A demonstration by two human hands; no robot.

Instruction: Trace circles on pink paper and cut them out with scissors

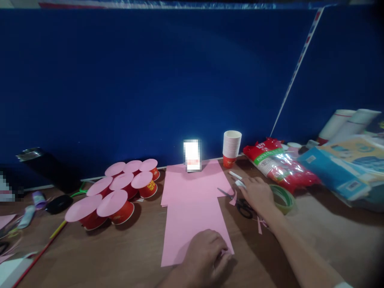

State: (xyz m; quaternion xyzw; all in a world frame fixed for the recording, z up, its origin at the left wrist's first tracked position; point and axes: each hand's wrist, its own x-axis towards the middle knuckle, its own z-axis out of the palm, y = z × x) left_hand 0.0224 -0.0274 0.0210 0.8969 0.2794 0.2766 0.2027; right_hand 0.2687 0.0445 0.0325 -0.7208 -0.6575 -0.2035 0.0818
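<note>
My left hand [207,256] is curled over the near end of a pink paper sheet [192,224]. Its fingers are closed, and what lies between them, if anything, is hidden. Reaching forward, my right hand [258,194] has its fingers stretched out low over the table. A slim white stick [235,175] lies at its fingertips, and a small white patch [240,183] by the fingers is too blurred to name. Dark-handled scissors [244,209] lie just left of that hand, among pink paper scraps [259,225]. To its right is a roll of tape [282,199].
Several red paper cups [123,213] topped with pink discs [112,203] stand at left. A cup stack [232,146], a red plastic pack [280,162] and a blue packet [339,172] stand or lie along the right. A blue partition [180,80] closes off the back.
</note>
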